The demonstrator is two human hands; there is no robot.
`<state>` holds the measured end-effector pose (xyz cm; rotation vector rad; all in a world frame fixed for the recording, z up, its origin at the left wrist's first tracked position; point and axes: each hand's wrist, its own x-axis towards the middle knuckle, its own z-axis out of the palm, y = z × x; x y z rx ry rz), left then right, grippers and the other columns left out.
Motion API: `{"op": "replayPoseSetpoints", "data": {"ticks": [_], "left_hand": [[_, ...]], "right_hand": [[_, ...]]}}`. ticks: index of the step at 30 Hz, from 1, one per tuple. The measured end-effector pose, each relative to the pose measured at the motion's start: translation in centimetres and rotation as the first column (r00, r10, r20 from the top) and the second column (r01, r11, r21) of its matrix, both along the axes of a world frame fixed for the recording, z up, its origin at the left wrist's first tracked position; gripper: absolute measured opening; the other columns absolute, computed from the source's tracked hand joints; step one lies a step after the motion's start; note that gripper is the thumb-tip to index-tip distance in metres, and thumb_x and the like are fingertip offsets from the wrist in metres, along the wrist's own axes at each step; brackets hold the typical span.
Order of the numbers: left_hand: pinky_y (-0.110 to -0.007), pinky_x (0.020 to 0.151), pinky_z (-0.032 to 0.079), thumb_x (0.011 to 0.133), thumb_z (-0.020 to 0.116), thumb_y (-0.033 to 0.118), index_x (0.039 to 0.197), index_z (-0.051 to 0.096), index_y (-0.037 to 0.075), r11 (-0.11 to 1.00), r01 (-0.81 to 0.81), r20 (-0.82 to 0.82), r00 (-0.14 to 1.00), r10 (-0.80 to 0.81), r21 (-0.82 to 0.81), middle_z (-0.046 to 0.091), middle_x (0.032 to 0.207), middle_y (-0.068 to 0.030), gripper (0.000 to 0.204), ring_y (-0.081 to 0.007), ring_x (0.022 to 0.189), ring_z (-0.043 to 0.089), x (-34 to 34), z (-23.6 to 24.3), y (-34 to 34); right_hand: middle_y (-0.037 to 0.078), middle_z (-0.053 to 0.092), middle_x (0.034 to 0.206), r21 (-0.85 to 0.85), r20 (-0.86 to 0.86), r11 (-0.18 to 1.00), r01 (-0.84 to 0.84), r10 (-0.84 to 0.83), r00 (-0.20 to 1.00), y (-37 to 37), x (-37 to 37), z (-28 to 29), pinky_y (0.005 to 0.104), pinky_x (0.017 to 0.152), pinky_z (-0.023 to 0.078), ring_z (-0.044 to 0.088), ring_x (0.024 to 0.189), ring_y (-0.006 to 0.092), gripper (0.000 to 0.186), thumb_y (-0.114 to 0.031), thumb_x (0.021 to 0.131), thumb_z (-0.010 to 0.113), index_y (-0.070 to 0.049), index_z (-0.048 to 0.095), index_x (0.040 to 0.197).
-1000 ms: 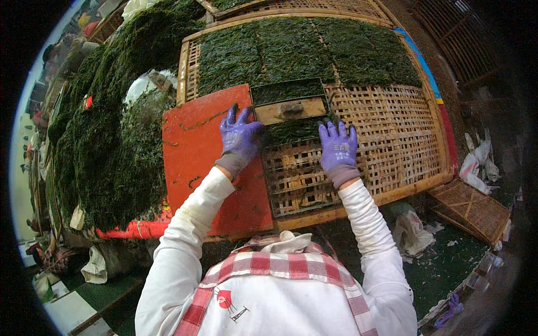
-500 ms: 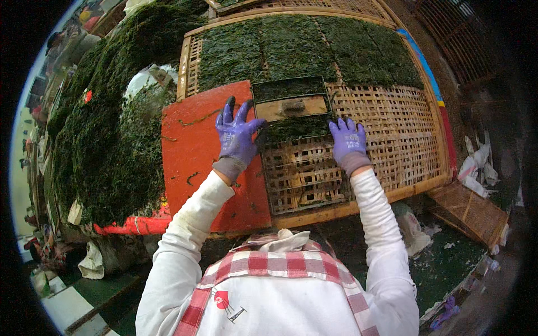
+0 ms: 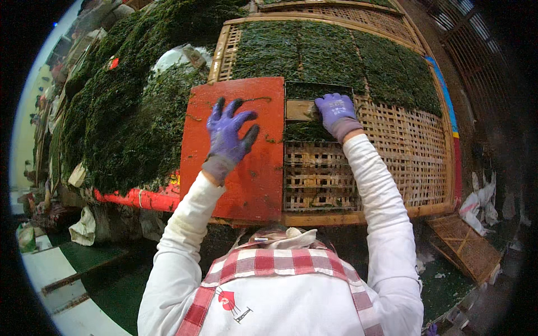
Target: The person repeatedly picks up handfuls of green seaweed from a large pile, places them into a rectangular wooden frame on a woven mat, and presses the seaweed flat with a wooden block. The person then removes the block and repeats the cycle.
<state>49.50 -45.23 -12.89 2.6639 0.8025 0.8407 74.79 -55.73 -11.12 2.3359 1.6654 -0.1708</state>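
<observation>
My right hand (image 3: 337, 115), in a purple glove, is closed over the handle of a small wooden press board (image 3: 301, 110); the fingers hide most of the handle. The board lies inside a thin dark rectangular frame (image 3: 318, 84) on a woven bamboo rack (image 3: 400, 145). Dark green seaweed (image 3: 307, 133) shows in the frame on the board's near side. To the left, my left hand (image 3: 228, 134), gloved alike, hovers open with fingers spread above a flat red board (image 3: 255, 173). Scraps of seaweed stick to that board's surface.
Flat rectangles of seaweed (image 3: 269, 50) cover the rack's far half. A big heap of loose seaweed (image 3: 106, 117) rises at the left, with a whitish container (image 3: 176, 59) partly sunk in it. A smaller woven panel (image 3: 465, 246) leans at the lower right.
My right hand has moved up and left from the frame's near corner onto the board's handle. My left hand has drawn away from the frame over the red board. The view has shifted.
</observation>
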Motion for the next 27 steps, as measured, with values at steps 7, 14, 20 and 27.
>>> {"op": "replayPoseSetpoints", "data": {"ticks": [7, 14, 20, 27], "left_hand": [[-0.048, 0.102, 0.033, 0.077, 0.07, 0.023, 0.099, 0.067, 0.016, 0.978, -0.142, -0.091, 0.987, 0.129, -0.151, 0.057, 0.122, -0.0117, 0.024, -0.0403, 0.121, 0.042, -7.2, -2.9, -1.3], [-0.048, 0.102, 0.034, 0.077, 0.069, 0.021, 0.1, 0.066, 0.016, 0.991, 0.037, -0.061, 0.997, -0.045, -0.126, 0.057, 0.122, -0.0121, 0.023, -0.0407, 0.122, 0.041, -3.1, -2.6, -4.0], [-0.052, 0.098, 0.032, 0.075, 0.071, 0.019, 0.101, 0.065, 0.017, 0.977, 0.192, -0.028, 0.98, -0.195, -0.093, 0.054, 0.126, -0.0105, 0.027, -0.0424, 0.126, 0.036, 1.7, -0.2, -5.5], [-0.05, 0.1, 0.034, 0.074, 0.071, 0.017, 0.104, 0.065, 0.015, 0.965, 0.258, -0.098, 0.96, -0.261, -0.039, 0.054, 0.125, -0.0138, 0.031, -0.0419, 0.125, 0.038, 2.1, 0.3, -7.0]], "right_hand": [[0.007, 0.059, 0.101, 0.102, 0.082, 0.981, -0.165, 0.157, 0.984, -4.2, -1.3, -0.5, 0.0389, 0.085, 0.043, 0.055, 0.101, 0.0251, 0.033, -0.01, 0.072, 0.064, -0.016, 0.059, 0.105], [0.007, 0.061, 0.095, 0.041, 0.082, 0.998, -0.045, 0.042, 0.996, -3.6, -3.1, -3.0, 0.0385, 0.077, 0.045, 0.058, 0.096, 0.0244, 0.017, -0.015, 0.082, 0.056, -0.014, 0.062, 0.097], [0.008, 0.058, 0.106, 0.268, -0.001, 0.96, 0.086, -0.089, 0.996, -5.5, -3.7, -4.1, 0.0393, 0.082, 0.044, 0.055, 0.102, 0.0244, 0.031, -0.015, 0.084, 0.053, -0.013, 0.054, 0.115], [0.008, 0.056, 0.116, 0.355, -0.139, 0.919, 0.17, -0.128, 0.982, -6.4, -4.0, -4.5, 0.042, 0.092, 0.04, 0.051, 0.111, 0.0259, 0.045, -0.012, 0.081, 0.055, -0.015, 0.05, 0.126]]}}
